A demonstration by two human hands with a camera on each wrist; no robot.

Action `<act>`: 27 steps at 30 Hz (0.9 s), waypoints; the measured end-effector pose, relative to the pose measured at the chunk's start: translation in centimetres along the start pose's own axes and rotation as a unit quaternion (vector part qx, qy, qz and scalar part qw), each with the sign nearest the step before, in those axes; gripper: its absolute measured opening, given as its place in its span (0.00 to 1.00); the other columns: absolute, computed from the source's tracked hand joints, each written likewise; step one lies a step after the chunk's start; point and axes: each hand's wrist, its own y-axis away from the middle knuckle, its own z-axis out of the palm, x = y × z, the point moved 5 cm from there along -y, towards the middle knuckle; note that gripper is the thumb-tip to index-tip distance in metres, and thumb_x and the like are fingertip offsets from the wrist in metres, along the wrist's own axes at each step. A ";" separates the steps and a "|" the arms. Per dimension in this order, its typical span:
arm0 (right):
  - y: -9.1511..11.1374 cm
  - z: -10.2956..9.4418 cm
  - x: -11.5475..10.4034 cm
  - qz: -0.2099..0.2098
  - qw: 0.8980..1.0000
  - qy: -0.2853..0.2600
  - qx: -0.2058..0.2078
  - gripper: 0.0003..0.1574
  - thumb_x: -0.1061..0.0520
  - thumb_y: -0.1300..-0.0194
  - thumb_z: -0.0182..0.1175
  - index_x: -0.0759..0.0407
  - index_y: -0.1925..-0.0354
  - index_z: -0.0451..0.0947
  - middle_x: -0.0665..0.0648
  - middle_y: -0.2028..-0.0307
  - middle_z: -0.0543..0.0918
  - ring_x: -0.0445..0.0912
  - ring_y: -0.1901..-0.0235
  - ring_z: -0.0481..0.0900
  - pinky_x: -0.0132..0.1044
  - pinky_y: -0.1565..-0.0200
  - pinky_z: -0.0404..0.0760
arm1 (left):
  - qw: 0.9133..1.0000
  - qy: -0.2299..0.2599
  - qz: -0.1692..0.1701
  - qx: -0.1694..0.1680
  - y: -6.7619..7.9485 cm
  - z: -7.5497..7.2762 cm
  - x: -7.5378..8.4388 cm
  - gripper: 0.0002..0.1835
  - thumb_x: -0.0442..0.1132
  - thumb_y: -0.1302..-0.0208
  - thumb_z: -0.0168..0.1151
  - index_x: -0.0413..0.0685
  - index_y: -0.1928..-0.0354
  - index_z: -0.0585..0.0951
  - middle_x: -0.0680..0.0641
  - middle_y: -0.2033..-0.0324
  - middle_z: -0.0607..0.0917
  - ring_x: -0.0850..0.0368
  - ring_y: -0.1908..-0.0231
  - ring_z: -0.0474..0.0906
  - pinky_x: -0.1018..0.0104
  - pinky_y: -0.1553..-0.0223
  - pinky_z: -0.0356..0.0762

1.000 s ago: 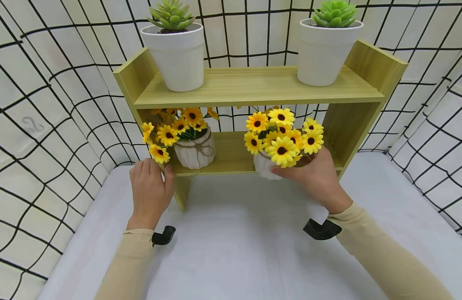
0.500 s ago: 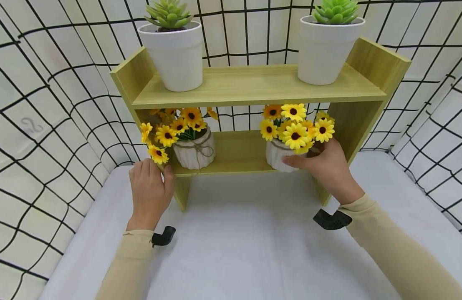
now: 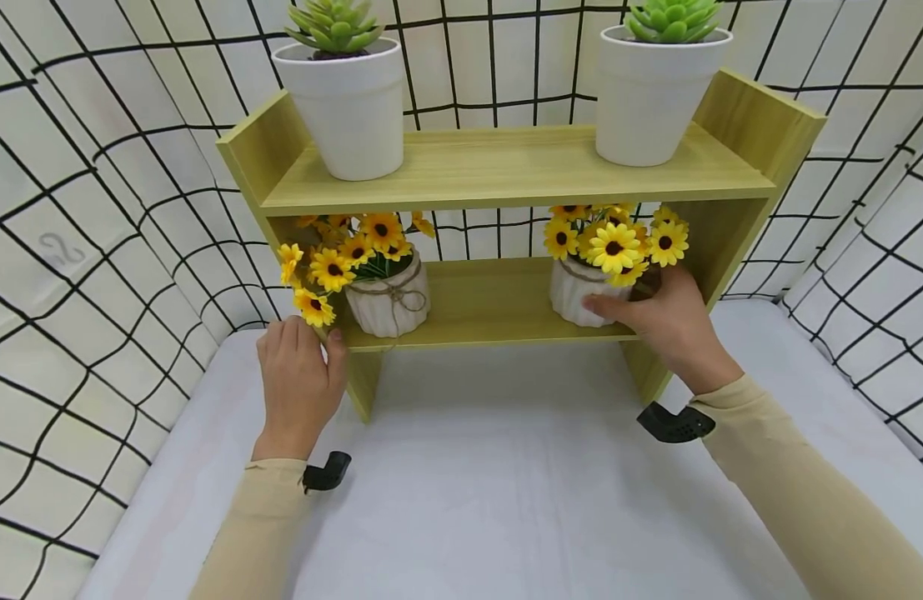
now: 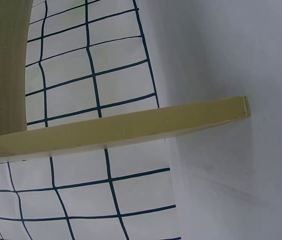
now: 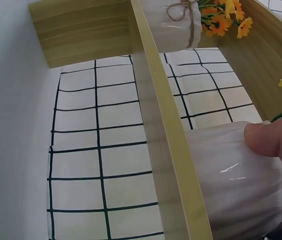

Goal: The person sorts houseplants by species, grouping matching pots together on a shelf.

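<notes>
A white ribbed flowerpot (image 3: 574,293) with yellow sunflower-like blooms stands upright at the right end of the wooden shelf's lower board. My right hand (image 3: 674,329) holds it from the right side, thumb across its front; the other fingers are mostly hidden behind it. In the right wrist view the thumb presses on the glossy pot (image 5: 231,175), just behind the board's front edge. My left hand (image 3: 298,383) grips the front edge of the left upright of the wooden shelf (image 3: 476,312). No fingers show in the left wrist view, only the shelf upright (image 4: 131,127).
A matching flowerpot (image 3: 389,304) with a twine bow and orange-yellow flowers sits at the lower board's left end. Two white pots with green succulents, one left (image 3: 348,112) and one right (image 3: 656,100), stand on the top board. Black wire grid (image 3: 499,104) surrounds the white table (image 3: 461,483).
My right hand has carried the flowerpot right and back, from in front of the lower board to its right end. My left hand has stayed at the left upright.
</notes>
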 end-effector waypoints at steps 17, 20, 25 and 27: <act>2.2 0.1 1.7 -0.026 1.000 0.007 0.011 0.59 0.43 0.38 0.73 0.48 0.20 0.50 0.53 0.23 0.63 0.51 0.24 0.67 0.47 0.25 0.69 | 1.000 0.004 -0.011 -0.017 0.8 0.6 -0.6 0.17 0.45 0.23 0.46 0.34 0.63 0.70 0.38 0.72 0.68 0.40 0.66 0.63 0.50 0.59 0.54; 4.2 0.0 1.6 -0.093 0.994 -0.010 0.061 0.48 0.55 0.35 0.71 0.56 0.24 0.59 0.54 0.27 0.68 0.48 0.28 0.72 0.30 0.30 0.72 | 0.999 0.011 -0.030 -0.038 1.3 0.5 -1.1 0.19 0.46 0.22 0.47 0.34 0.61 0.70 0.39 0.71 0.69 0.40 0.66 0.62 0.52 0.59 0.52; 6.9 -1.7 2.2 -0.199 0.968 -0.047 0.144 0.31 0.76 0.39 0.64 0.72 0.38 0.69 0.51 0.42 0.78 0.40 0.43 0.81 0.19 0.44 0.78 | 0.996 0.015 -0.066 -0.057 2.5 -0.3 -2.7 0.17 0.44 0.25 0.50 0.33 0.59 0.73 0.37 0.69 0.73 0.39 0.66 0.64 0.51 0.59 0.54; 7.6 -3.1 3.0 -0.210 0.962 -0.047 0.167 0.29 0.79 0.40 0.62 0.74 0.41 0.71 0.48 0.46 0.79 0.38 0.46 0.82 0.19 0.46 0.79 | 0.994 0.015 -0.082 -0.065 2.9 -0.9 -3.5 0.15 0.42 0.27 0.53 0.32 0.60 0.73 0.36 0.70 0.74 0.39 0.66 0.65 0.51 0.60 0.55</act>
